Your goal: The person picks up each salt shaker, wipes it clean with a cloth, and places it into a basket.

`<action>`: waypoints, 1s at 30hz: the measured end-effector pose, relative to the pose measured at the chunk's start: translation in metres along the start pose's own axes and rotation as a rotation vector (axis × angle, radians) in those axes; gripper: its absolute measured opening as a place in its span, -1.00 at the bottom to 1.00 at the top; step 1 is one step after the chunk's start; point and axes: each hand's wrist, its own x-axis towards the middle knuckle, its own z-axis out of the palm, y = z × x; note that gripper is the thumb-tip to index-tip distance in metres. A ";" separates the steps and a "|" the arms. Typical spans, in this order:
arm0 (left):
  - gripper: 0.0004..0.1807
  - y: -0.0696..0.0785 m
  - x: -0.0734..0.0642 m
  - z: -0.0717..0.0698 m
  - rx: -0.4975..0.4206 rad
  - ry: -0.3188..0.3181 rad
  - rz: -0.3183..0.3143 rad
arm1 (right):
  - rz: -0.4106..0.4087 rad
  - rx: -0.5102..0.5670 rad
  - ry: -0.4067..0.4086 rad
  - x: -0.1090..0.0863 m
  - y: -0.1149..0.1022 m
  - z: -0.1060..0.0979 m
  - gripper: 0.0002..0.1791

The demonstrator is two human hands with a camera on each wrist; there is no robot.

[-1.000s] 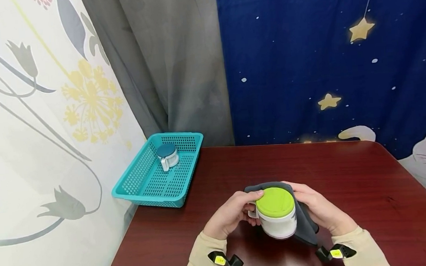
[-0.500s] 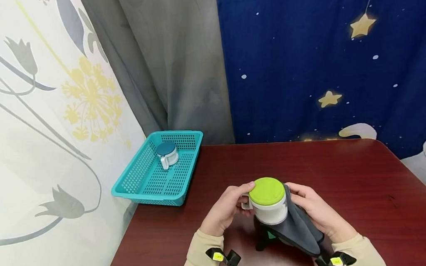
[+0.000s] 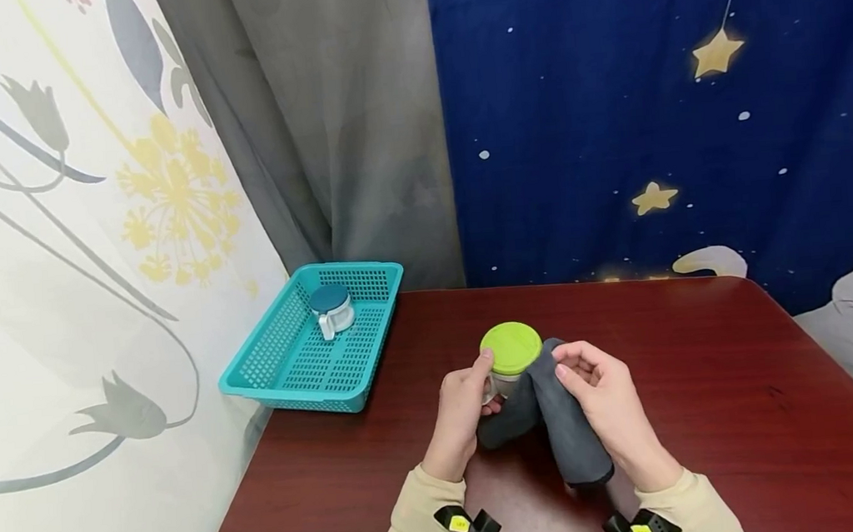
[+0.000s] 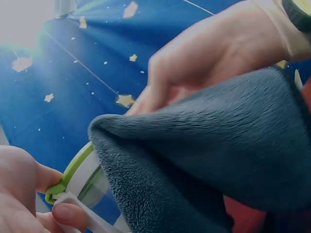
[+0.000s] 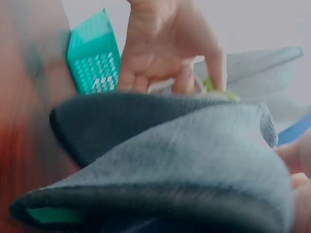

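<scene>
In the head view my left hand (image 3: pixel 459 409) grips the white handle of a small jar with a lime-green lid (image 3: pixel 511 347), thumb at the lid's edge. The jar's clear and white side shows in the left wrist view beside the handle (image 4: pixel 87 213). My right hand (image 3: pixel 609 406) pinches a dark grey cloth (image 3: pixel 570 422) near its top, against the right side of the jar. Folded over, the cloth hangs in two flaps and covers much of the jar's body. A green patch (image 5: pixel 56 215) shows at the cloth's underside in the right wrist view.
A turquoise perforated basket (image 3: pixel 294 403) stands at the table's left back corner. Inside it sits another white jar with a blue lid (image 3: pixel 331 297). The dark red table (image 3: pixel 690 362) reaches to a grey curtain (image 3: pixel 386 135) and a blue starry curtain (image 3: pixel 573 121).
Both hands have moved the jar away from the body and slightly left. The right hand has shifted its hold to the cloth's top, and the cloth now hangs in front of the jar.
</scene>
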 end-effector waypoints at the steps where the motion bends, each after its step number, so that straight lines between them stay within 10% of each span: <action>1: -0.36 -0.001 -0.001 0.001 -0.002 0.004 0.007 | -0.010 0.019 0.031 0.000 -0.004 0.003 -0.80; 10: -0.33 0.001 -0.013 0.010 0.134 0.053 0.043 | -0.251 0.029 0.195 0.015 -0.030 0.019 -0.82; 18: -0.41 -0.003 -0.016 0.011 0.041 -0.005 0.003 | -0.506 -0.678 -0.048 0.013 -0.028 0.031 -0.80; 30: -0.49 -0.003 -0.015 0.001 0.015 0.005 0.001 | -0.612 -0.794 -0.178 0.005 -0.018 0.035 -0.61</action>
